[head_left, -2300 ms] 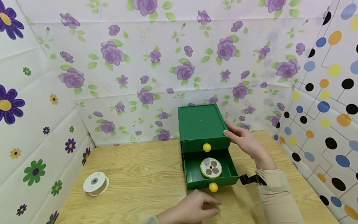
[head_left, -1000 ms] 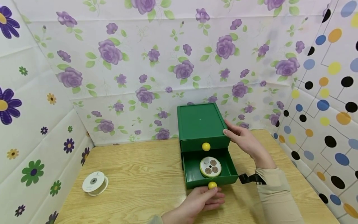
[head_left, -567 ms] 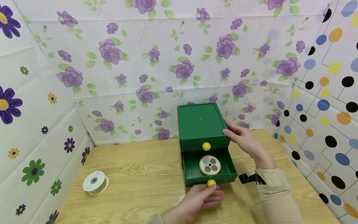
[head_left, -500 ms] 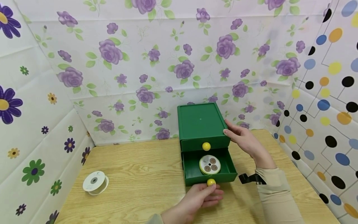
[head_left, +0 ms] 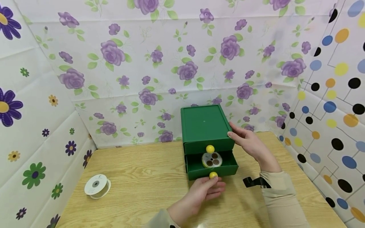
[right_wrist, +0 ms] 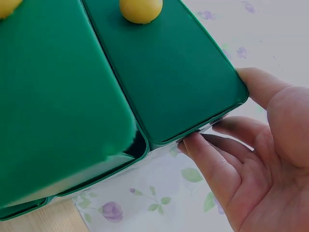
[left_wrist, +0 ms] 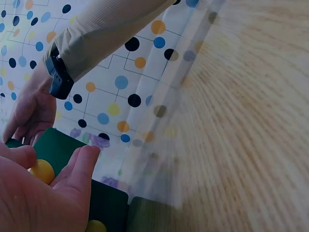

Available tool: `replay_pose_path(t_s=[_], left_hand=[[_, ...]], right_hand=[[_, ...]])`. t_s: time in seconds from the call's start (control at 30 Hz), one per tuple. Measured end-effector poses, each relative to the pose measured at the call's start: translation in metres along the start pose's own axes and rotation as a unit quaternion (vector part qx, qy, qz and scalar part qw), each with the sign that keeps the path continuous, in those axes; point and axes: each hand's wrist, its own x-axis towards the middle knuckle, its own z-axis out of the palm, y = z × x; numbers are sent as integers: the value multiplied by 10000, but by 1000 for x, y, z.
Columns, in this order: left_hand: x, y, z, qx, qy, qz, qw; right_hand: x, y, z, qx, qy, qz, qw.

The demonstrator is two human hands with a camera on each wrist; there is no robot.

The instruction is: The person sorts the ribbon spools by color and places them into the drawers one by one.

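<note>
A small green drawer cabinet (head_left: 206, 125) stands against the back wall with its lower drawer (head_left: 196, 172) partly out. In that drawer lies a round ribbon spool (head_left: 212, 160) with a white label and brown discs. My left hand (head_left: 196, 194) is at the drawer's yellow knob (head_left: 213, 175): the thumb presses against it while the other fingers extend loosely below. At the cabinet's right side my right hand (head_left: 251, 144) holds the upper front corner, thumb at the top edge, fingers along the side. The right wrist view shows these fingertips (right_wrist: 195, 142) against the side.
A white ribbon spool (head_left: 97, 186) lies at the left of the wooden table (head_left: 137, 167). The upper drawer, with its own yellow knob (head_left: 210, 149), is pushed in. A flowered cloth wall (head_left: 159, 69) stands right behind; patterned walls flank both sides.
My left hand came up to the lower knob and moved away from me with it. The lower drawer slid partway in, carrying its spool. My right hand stayed on the cabinet.
</note>
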Motion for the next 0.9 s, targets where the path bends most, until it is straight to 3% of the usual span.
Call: replay_pose_path(t_s=[0.4, 0.7, 0.9], left_hand=[[18, 10, -5, -63, 316, 210, 9993], [26, 13, -11, 11, 150, 176, 9997], [31, 13, -14, 46, 208, 228, 9995]], right_hand=[[0, 1, 1, -45, 45, -26, 10000], [0, 2, 0, -67, 76, -50, 9999], [0, 2, 0, -55, 43, -46, 10000]])
